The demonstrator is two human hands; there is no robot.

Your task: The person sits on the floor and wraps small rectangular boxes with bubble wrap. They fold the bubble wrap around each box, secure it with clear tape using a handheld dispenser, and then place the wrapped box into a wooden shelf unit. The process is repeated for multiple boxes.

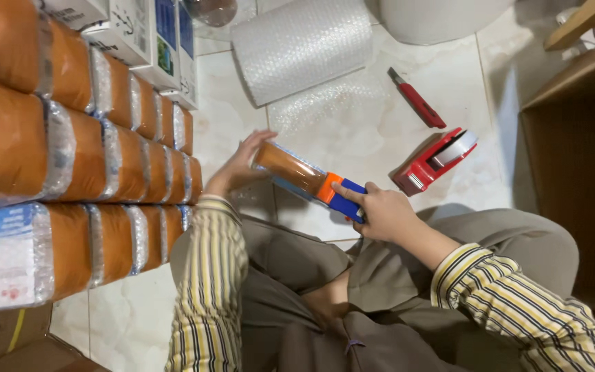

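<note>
While the person sits on the tiled floor [352, 131], both hands grip one long box [309, 180] wrapped in clear film, held just above the lap. Fingers of the left hand [237, 169] curl around its far end; the right hand [379, 210] clasps the orange and blue near end. Beside the left hand stand rows of wrapped orange packages [91, 158]. A red tape dispenser [434, 160], a red cutter [416, 98] and a bubble wrap roll [302, 47] lie beyond the box.
</note>
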